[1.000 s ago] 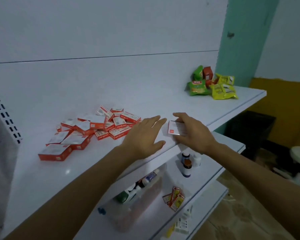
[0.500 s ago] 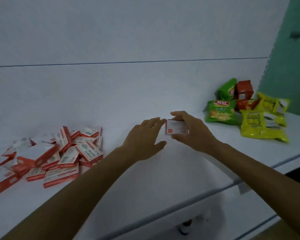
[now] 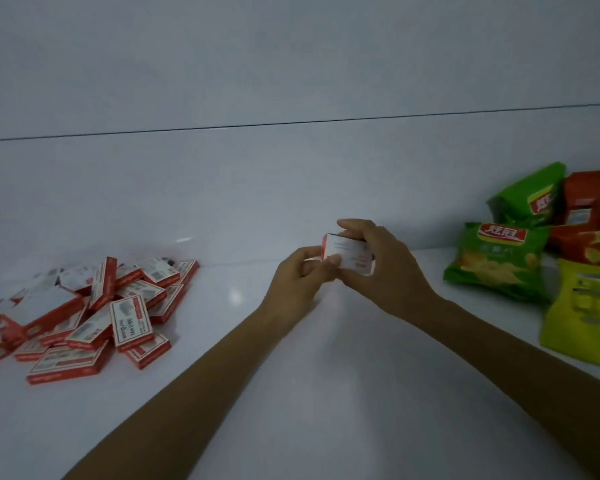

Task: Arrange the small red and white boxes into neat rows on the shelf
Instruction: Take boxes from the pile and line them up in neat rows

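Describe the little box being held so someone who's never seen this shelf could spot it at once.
On the white shelf, a heap of red and white boxes lies left and snack bags right. Between them the left hand and right hand hold one box, white face showing. It alone is apart from the heap.

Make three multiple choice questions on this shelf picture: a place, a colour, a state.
1. Where on the shelf is the pile of red and white boxes? A left B middle C right
2. What colour is the snack bag nearest the right hand? A green B blue C black
3. The single box is: A lying untouched B held by both hands C held by one hand
Answers: A, the pile lies left of the left hand; A, its front is green; B, both hands grip it.
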